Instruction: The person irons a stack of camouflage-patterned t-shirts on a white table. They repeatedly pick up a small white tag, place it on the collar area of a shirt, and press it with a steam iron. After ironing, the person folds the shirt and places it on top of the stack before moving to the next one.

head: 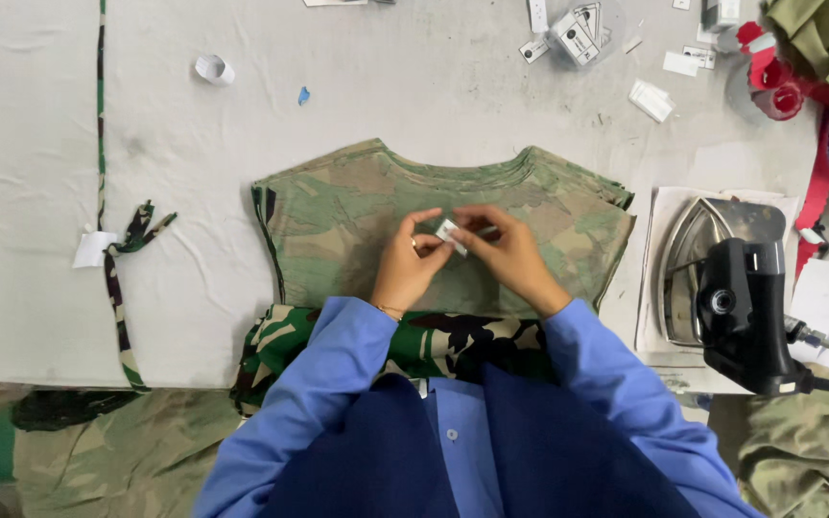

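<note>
A camouflage shirt [338, 230] lies flat on the pale grey table [386, 86], inside out, neck away from me. Its darker green hem [434, 341] is folded at the near edge. Above the shirt's middle, my left hand [407, 261] and my right hand [510, 251] meet. Both pinch a small white label [450, 233] between thumb and fingertips. The label is held just above the fabric. Both sleeves are blue.
A steam iron [731, 288] rests on its side on a white pad at the right. Loose white labels [578, 34] and a red spool [777, 91] lie at the far right. A camouflage strip [117, 259] runs along the left. A paper curl [214, 69] sits far left.
</note>
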